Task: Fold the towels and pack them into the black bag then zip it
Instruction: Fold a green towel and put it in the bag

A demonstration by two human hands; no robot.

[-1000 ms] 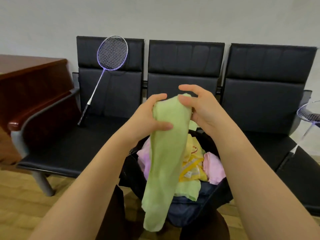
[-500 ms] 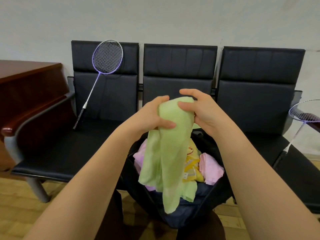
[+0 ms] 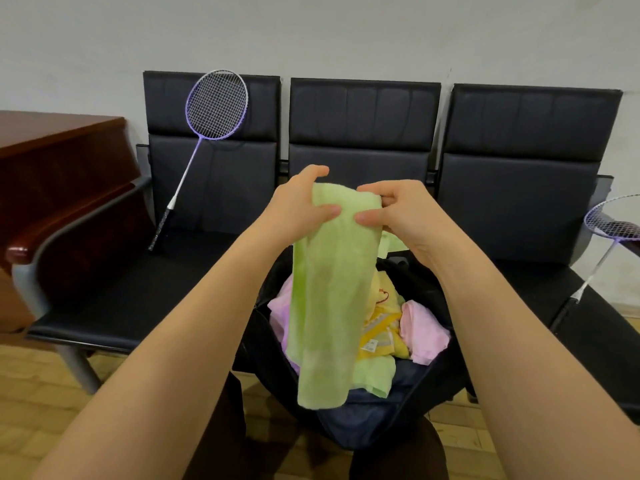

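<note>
A light green towel [image 3: 329, 299] hangs down in a long folded strip over the open black bag [image 3: 429, 403] on my lap. My left hand [image 3: 294, 209] pinches its top left edge, thumb in front. My right hand [image 3: 398, 213] pinches the top right edge beside it. Inside the bag lie a pink towel [image 3: 422, 330], a yellow towel [image 3: 381, 327], another green towel [image 3: 375, 375] and a pale pink one [image 3: 280, 306] at the left, partly hidden behind the hanging strip.
A row of three black seats [image 3: 363, 133] stands against the wall ahead. A purple badminton racket [image 3: 211, 112] leans on the left seat, and another racket [image 3: 613, 230] lies at the right. A brown wooden desk [image 3: 52, 161] is at the left. Wooden floor lies below.
The bunched green towel has been drawn out into a flatter, even strip. Both hands now hold its top edge side by side, slightly lower and nearer together.
</note>
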